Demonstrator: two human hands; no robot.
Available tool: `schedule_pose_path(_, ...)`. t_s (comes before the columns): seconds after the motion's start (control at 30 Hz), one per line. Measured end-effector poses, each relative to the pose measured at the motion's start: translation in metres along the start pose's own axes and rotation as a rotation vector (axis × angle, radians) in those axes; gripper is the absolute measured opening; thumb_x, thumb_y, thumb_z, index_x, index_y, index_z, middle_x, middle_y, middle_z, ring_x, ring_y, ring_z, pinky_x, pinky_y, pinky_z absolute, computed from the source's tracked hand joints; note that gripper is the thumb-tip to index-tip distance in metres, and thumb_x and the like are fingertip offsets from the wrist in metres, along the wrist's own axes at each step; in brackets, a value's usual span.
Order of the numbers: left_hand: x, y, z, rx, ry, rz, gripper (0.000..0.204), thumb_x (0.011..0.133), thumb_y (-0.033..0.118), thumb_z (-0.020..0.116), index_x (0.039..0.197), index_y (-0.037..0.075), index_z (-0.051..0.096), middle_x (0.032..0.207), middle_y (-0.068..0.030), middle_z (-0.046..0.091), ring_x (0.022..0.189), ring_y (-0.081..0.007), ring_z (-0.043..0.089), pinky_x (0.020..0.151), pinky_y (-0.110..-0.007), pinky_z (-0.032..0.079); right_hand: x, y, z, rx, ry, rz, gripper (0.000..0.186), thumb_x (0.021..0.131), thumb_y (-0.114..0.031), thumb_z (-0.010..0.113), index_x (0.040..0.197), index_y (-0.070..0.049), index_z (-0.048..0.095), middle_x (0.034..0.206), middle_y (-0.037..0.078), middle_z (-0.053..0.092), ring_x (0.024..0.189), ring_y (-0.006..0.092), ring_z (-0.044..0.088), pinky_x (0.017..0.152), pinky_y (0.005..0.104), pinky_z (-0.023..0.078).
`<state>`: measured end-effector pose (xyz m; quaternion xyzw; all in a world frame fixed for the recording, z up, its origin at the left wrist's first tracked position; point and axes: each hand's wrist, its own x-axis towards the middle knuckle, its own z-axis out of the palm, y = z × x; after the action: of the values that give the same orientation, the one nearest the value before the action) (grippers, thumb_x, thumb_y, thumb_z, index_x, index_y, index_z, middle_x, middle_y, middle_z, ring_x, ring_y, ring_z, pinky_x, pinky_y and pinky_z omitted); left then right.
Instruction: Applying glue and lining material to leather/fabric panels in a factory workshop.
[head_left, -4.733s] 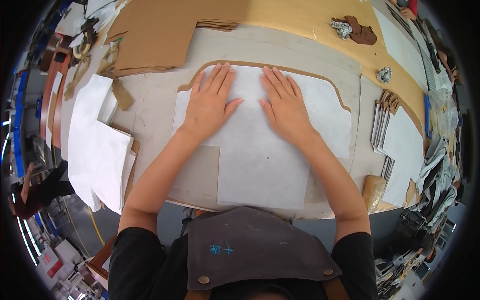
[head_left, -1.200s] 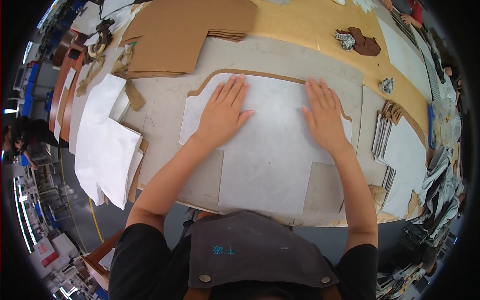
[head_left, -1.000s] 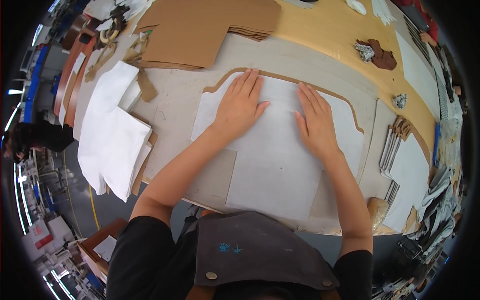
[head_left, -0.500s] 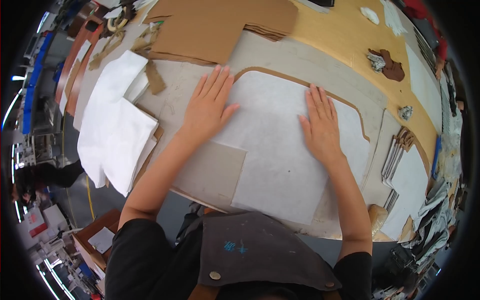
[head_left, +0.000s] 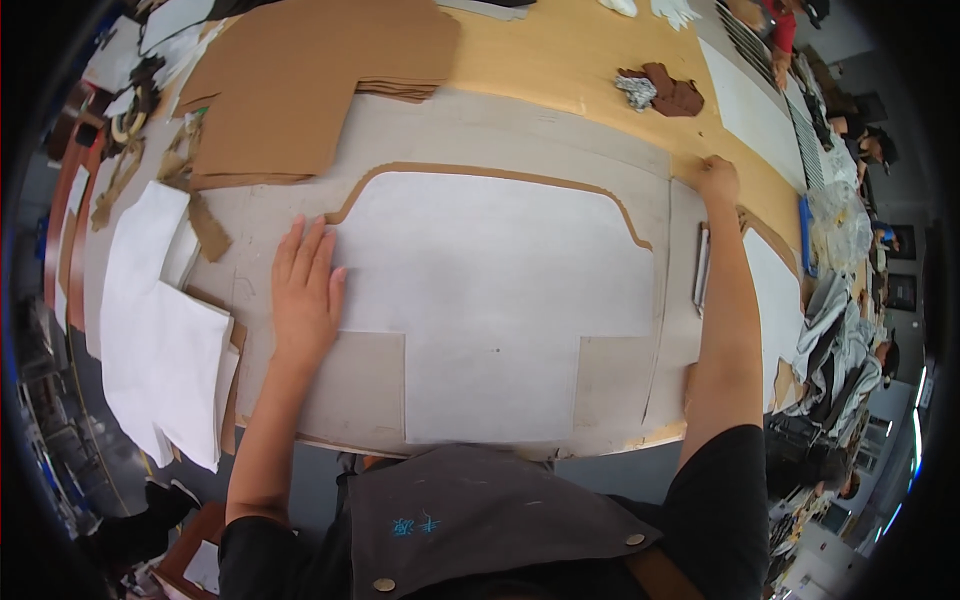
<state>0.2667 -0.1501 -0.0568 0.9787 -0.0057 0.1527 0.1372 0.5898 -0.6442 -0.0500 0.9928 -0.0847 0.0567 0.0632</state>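
A white T-shaped sheet lies flat on the table, with a brown sheet showing as a narrow border along its far edge. My left hand rests palm down at the white sheet's left edge, fingers stretched out. Off to the right, my right hand is closed, its fingers curled down near the yellow table covering. Whatever it grips is hidden under the hand. Just nearer than that hand, another white piece sits on brown layers, partly covered by my right forearm.
A stack of brown sheets stands at the far left. Layered white sheets hang over the left table edge. Crumpled brown cloth lies at the far right. Grey cloths are heaped beyond the right edge, and another person's hand is beyond.
My right hand has left the white sheet, reached right and closed where a small crumpled wad lay. My left hand stays flat at the sheet's left side. The view has shifted right.
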Motion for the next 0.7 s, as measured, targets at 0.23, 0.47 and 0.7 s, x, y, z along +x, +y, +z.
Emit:
schedule_pose_path(0.23,-0.004,-0.004,-0.002,-0.026,0.087,0.075,0.032,0.079,0.009,0.063,0.109,-0.002,0.059,0.121,-0.0133,0.055,0.116,-0.0317,0.048,0.094,-0.042,0.039,-0.102,-0.159,-0.057,1.057,-0.004,-0.443,0.031,0.074,-0.002,0.071,0.103,-0.006,0.063,0.095,0.014,0.065,0.084,0.0184,0.063,0.074,0.0277,0.05)
schedule_pose_path(0.47,-0.013,-0.002,0.003,0.026,0.201,0.066,0.027,0.075,0.012,0.066,0.098,-0.001,0.062,0.105,-0.0092,0.058,0.101,-0.0255,0.053,0.083,-0.037,0.042,-0.237,-0.316,-0.092,1.235,-0.235,-1.139,0.026,0.074,0.009,0.061,0.097,-0.003,0.065,0.099,0.008,0.062,0.088,0.0241,0.061,0.076,0.033,0.05)
schedule_pose_path(0.7,-0.011,-0.002,0.009,0.036,0.268,0.105,0.022,0.07,0.01,0.067,0.09,0.0,0.062,0.091,-0.0071,0.057,0.091,-0.0225,0.053,0.077,-0.034,0.042,-0.25,-0.377,-0.084,0.861,-0.093,-1.343,0.022,0.071,0.005,0.061,0.092,-0.002,0.062,0.09,0.011,0.064,0.08,0.0286,0.059,0.069,0.0352,0.049)
